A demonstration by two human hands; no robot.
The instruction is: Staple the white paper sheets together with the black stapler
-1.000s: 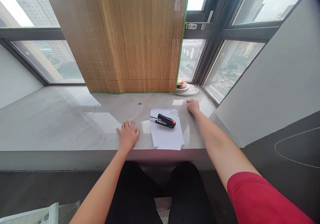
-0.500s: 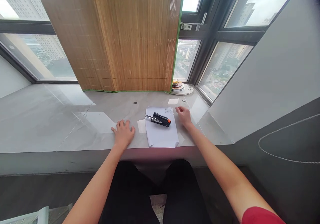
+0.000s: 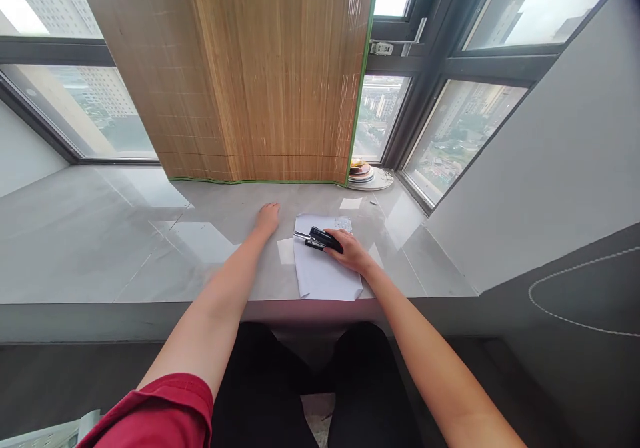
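A black stapler [image 3: 317, 238] with a metal nose lies on a stack of white paper [image 3: 323, 273] on the grey stone sill [image 3: 100, 248]. My right hand [image 3: 349, 251] is wrapped over the stapler's rear end, covering its orange tip. My left hand [image 3: 268, 217] reaches further back on the sill, left of the paper, with its fingers down on the stone near where a small dark speck lay. Whether that hand pinches anything is hidden.
A bamboo blind [image 3: 260, 75] hangs against the window behind the sill. A stack of plates [image 3: 367, 173] stands at the back right corner. A small white paper scrap [image 3: 351, 203] lies behind the sheets. The sill's front edge runs just above my black-clad knees [image 3: 310, 381].
My right hand came back from the far right of the sill and closed on the stapler. My left hand slid forward from the sill's front to a spot behind the paper's left corner.
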